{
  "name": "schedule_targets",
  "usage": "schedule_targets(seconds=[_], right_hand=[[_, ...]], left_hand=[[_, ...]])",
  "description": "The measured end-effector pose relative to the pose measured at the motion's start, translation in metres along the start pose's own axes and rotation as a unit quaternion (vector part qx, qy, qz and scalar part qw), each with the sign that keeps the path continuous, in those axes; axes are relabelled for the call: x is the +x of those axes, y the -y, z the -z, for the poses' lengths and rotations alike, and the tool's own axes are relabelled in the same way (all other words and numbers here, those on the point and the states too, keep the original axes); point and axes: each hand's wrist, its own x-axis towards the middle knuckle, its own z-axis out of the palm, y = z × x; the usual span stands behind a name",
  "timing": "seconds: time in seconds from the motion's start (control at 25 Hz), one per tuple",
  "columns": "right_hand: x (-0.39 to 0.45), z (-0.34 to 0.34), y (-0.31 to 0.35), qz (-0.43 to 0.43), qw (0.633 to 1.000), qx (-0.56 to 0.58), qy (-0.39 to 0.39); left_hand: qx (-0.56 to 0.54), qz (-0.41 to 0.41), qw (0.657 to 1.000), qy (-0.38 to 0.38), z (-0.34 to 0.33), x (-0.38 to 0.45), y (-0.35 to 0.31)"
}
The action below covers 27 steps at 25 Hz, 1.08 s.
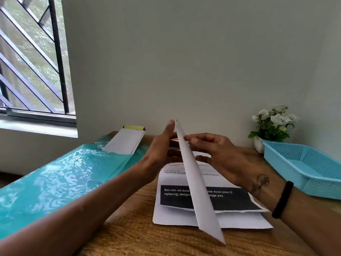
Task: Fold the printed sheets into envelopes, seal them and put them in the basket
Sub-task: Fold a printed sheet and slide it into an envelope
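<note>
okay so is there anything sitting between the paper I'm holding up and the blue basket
Nothing visible blocks the way. The sheet is held up between the left hand and right hand, and the basket sits open to the right. The flower pot stands behind its far corner, off the path.

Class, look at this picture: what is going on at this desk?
A person is folding a white sheet, held up on edge between the left hand and right hand. More printed sheets lie on the wooden table beneath. A blue basket waits on the right, with nothing visible in it. An envelope lies on the turquoise plastic.
</note>
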Motion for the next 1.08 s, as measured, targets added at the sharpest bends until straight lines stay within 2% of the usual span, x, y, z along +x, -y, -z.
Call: schedule_targets(seconds=[0.12, 0.2, 0.28, 0.36, 0.48, 0.52, 0.6, 0.64, 0.68, 0.72, 0.8, 0.88, 0.96, 1.08], right_hand=[[-0.001, -0.002, -0.001, 0.042, 0.993, -0.1, -0.042], [0.0, -0.002, -0.002, 0.048, 0.988, -0.117, -0.083], [0.001, 0.004, 0.001, -0.001, 0.995, -0.045, -0.093], [0.001, 0.013, 0.005, -0.08, 0.995, 0.027, -0.046], [0.003, 0.026, 0.009, -0.121, 0.992, 0.037, -0.027], [0.005, 0.031, 0.009, -0.118, 0.991, 0.049, -0.046], [0.008, 0.041, 0.007, -0.119, 0.986, 0.071, -0.089], [0.008, 0.045, 0.003, -0.124, 0.984, 0.072, -0.108], [0.009, 0.05, -0.002, -0.131, 0.981, 0.066, -0.124], [0.009, 0.053, -0.007, -0.142, 0.978, 0.06, -0.14], [0.01, 0.055, -0.017, -0.154, 0.974, 0.048, -0.16], [0.009, 0.053, -0.022, -0.156, 0.974, 0.035, -0.164], [0.008, 0.05, -0.019, -0.145, 0.975, -0.012, -0.169], [0.004, 0.051, 0.001, -0.1, 0.961, -0.193, -0.173]], left_hand=[[-0.026, 0.021, 0.999, 0.001, 0.002, -0.001, -0.004], [-0.031, 0.041, 0.997, -0.049, 0.006, 0.003, 0.0], [-0.079, 0.083, 0.989, -0.091, 0.009, 0.008, 0.006], [-0.121, 0.114, 0.98, -0.105, 0.01, 0.01, 0.006], [-0.119, 0.116, 0.981, -0.1, 0.013, 0.011, 0.005], [-0.086, 0.097, 0.986, -0.101, 0.014, 0.011, 0.006], [0.102, 0.002, 0.988, -0.115, 0.019, 0.014, 0.011], [0.237, -0.061, 0.961, -0.13, 0.021, 0.015, 0.014], [0.347, -0.12, 0.919, -0.143, 0.021, 0.014, 0.016], [0.414, -0.168, 0.884, -0.14, 0.019, 0.012, 0.016], [0.456, -0.233, 0.856, -0.074, 0.017, 0.007, 0.016], [0.472, -0.225, 0.852, 0.014, 0.013, 0.002, 0.019], [0.527, -0.145, 0.834, 0.073, 0.009, -0.004, 0.018], [0.606, -0.054, 0.782, 0.137, 0.006, -0.005, 0.016]])
